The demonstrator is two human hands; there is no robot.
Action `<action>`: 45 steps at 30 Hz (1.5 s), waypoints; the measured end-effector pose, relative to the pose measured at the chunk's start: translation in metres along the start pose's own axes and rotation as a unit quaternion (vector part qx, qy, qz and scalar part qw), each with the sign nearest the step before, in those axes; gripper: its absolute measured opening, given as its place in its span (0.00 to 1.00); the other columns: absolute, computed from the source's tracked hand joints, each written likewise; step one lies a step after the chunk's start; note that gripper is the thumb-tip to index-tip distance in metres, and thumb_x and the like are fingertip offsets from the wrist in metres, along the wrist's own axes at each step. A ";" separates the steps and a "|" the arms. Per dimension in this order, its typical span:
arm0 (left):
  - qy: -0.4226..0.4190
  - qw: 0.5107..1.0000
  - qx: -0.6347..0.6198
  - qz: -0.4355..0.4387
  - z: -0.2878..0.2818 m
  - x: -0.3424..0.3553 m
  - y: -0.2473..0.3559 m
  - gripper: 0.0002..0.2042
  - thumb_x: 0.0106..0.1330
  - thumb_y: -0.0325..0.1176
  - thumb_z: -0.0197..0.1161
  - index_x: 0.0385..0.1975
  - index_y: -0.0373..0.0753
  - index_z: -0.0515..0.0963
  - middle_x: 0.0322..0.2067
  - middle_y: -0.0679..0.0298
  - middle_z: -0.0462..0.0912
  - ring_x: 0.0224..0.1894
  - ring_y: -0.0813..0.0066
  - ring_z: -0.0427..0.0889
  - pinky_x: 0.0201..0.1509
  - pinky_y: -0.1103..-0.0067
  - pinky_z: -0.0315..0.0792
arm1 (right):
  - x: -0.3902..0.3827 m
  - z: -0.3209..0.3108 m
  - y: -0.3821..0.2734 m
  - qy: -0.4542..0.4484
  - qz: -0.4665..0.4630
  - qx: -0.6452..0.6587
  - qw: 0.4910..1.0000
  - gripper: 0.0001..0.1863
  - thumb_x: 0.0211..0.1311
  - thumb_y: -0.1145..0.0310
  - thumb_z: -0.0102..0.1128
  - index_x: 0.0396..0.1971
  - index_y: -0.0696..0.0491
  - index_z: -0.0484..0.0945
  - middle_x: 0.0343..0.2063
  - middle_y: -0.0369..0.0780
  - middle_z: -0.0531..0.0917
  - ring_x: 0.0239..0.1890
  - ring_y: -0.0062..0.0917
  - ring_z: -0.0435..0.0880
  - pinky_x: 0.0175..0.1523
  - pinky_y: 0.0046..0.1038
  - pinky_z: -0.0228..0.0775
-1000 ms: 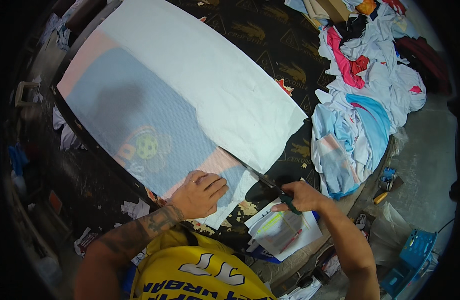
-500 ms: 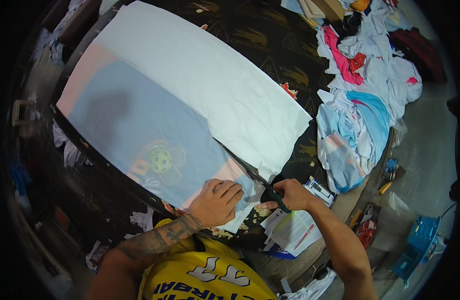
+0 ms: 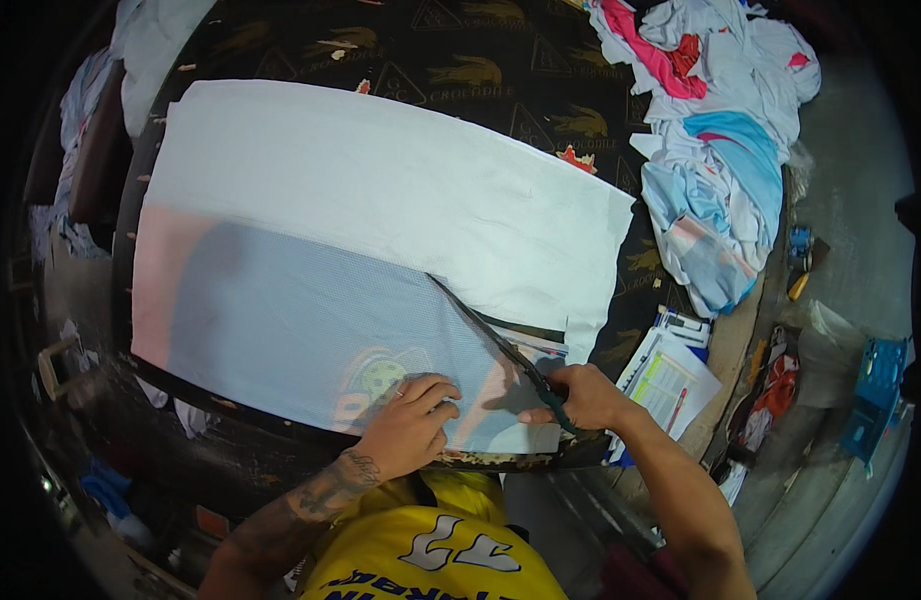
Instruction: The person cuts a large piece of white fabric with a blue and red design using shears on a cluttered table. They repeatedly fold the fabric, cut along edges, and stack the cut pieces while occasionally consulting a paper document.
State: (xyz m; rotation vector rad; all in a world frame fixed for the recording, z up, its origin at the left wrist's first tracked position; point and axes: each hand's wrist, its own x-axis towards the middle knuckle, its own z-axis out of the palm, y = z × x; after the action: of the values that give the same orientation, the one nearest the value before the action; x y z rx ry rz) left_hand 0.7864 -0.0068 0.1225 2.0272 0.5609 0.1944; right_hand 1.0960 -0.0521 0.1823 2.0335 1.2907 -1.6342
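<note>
A thin cloth, dotted blue [image 3: 281, 300] with pinkish ends and a plain white section [image 3: 381, 160], lies flat on the black table. A round ball-like print shows faintly near its front edge. My right hand [image 3: 589, 396] grips long dark scissors [image 3: 506, 347] by their green-wrapped handles. The blades point up and left, their tip at the line between white and blue. Right of the tip the cloth is parted, with a dark gap along the cut. My left hand [image 3: 411, 422] rests on the cloth beside the print, fingers loosely bent and apart.
Crumpled white, pink and light-blue fabric [image 3: 716, 160] is heaped at the table's right. Papers with a red pen [image 3: 678, 408] lie near my right forearm. Farther right are a blue plastic basket [image 3: 876, 395] and a small blue spool-like thing [image 3: 801, 248].
The view has turned, so table and cloth sit at a flatter angle. My left hand has shifted left over the cloth, towards the print. The scissors stay in my right hand.
</note>
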 end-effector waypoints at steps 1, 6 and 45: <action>-0.014 1.000 -0.004 0.012 0.002 0.000 -0.004 0.09 0.63 0.23 0.63 0.43 0.34 0.82 0.56 0.59 0.79 0.69 0.57 0.71 0.71 0.58 0.69 | 0.000 0.003 -0.005 -0.010 0.030 -0.012 0.999 0.44 0.48 0.29 0.81 0.38 0.62 0.87 0.27 0.44 0.85 0.34 0.34 0.86 0.42 0.37 0.76; -0.015 1.000 -0.025 0.005 0.008 -0.001 -0.008 0.10 0.63 0.22 0.63 0.44 0.33 0.83 0.57 0.58 0.78 0.69 0.57 0.71 0.71 0.58 0.68 | 0.009 0.014 -0.019 -0.019 0.064 0.021 0.998 0.40 0.50 0.33 0.83 0.38 0.60 0.85 0.20 0.39 0.80 0.29 0.28 0.82 0.40 0.31 0.74; 0.204 0.941 0.268 -0.021 -0.042 0.021 -0.058 0.27 0.62 0.43 0.64 0.61 0.39 0.81 0.63 0.61 0.79 0.69 0.63 0.73 0.72 0.58 0.63 | 0.106 -0.092 -0.164 -0.068 -0.121 -0.154 0.978 0.42 0.47 0.25 0.78 0.26 0.57 0.84 0.21 0.39 0.80 0.29 0.31 0.79 0.37 0.36 0.69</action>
State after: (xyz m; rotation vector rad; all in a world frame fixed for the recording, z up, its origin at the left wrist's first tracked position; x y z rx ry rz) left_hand 0.7720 0.0592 0.0920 2.5161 1.0000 0.4870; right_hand 1.0354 0.1552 0.1764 1.6089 1.6732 -1.5211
